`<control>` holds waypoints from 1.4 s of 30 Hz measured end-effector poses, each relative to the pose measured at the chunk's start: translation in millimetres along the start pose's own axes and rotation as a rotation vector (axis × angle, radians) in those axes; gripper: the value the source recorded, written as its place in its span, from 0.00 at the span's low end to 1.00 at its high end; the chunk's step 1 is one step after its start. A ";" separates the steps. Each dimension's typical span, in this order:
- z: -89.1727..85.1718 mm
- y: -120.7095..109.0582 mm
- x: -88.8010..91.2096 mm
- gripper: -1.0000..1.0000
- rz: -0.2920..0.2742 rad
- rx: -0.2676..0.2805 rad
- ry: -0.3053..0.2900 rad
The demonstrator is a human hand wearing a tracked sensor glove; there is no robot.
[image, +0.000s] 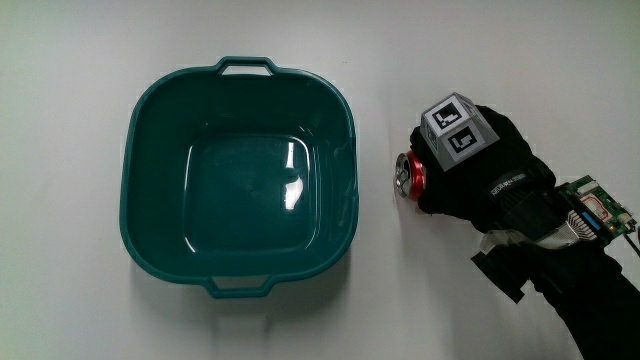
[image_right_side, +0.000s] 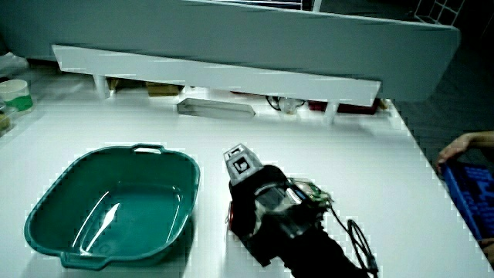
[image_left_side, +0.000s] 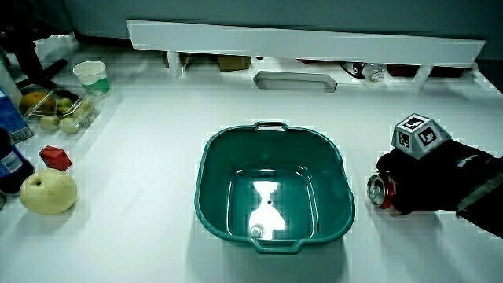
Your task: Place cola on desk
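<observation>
The red cola can [image: 408,175] lies on its side beside the empty teal basin [image: 140,180], its silver top facing the basin. The hand [image: 480,175] is shut around the can's body, with the patterned cube [image: 458,130] on its back. In a side view the can [image_left_side: 380,191] shows its top end low over the white table, held by the hand [image_left_side: 428,185] next to the basin [image_left_side: 212,196]. In a side view the hand [image_right_side: 255,205] covers the can, close to the basin [image_right_side: 46,224]. I cannot tell whether the can touches the table.
A yellow pear [image_left_side: 47,192], a red cube [image_left_side: 55,157], a box of fruit [image_left_side: 59,110], a cup [image_left_side: 91,76] and a blue bottle [image_left_side: 9,157] stand at the table's edge away from the hand. A grey tray [image_left_side: 295,81] lies under the low white partition [image_left_side: 306,43].
</observation>
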 end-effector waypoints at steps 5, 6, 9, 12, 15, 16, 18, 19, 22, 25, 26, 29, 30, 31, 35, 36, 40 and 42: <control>-6.9 1.1 2.2 0.50 0.014 0.026 0.042; -5.4 0.1 2.3 0.50 0.015 0.044 0.034; -7.8 1.7 4.1 0.50 0.017 0.021 0.050; -10.9 1.5 7.4 0.45 0.016 0.015 0.077; -14.9 1.4 11.9 0.37 0.021 0.007 0.119; -13.8 -0.1 13.2 0.34 0.010 0.013 0.116; -18.1 0.2 17.1 0.29 -0.001 0.006 0.125; -17.4 -1.5 19.3 0.26 -0.006 0.003 0.136; -11.3 -8.8 23.1 0.18 0.003 0.037 0.155; -15.1 -8.0 26.9 0.11 -0.005 -0.001 0.163; -15.2 -10.4 28.7 0.08 -0.026 0.001 0.150; -25.4 -19.0 40.6 0.00 -0.103 -0.047 0.187; -28.0 -23.4 44.7 0.00 -0.128 -0.064 0.200; -9.4 -39.6 43.4 0.00 -0.065 -0.099 0.268; 29.4 -91.2 34.9 0.00 0.012 -0.108 0.347; 33.0 -101.0 31.6 0.00 0.030 -0.103 0.341; 43.7 -132.4 16.7 0.00 0.141 -0.040 0.347; 47.3 -144.3 8.3 0.00 0.216 0.015 0.366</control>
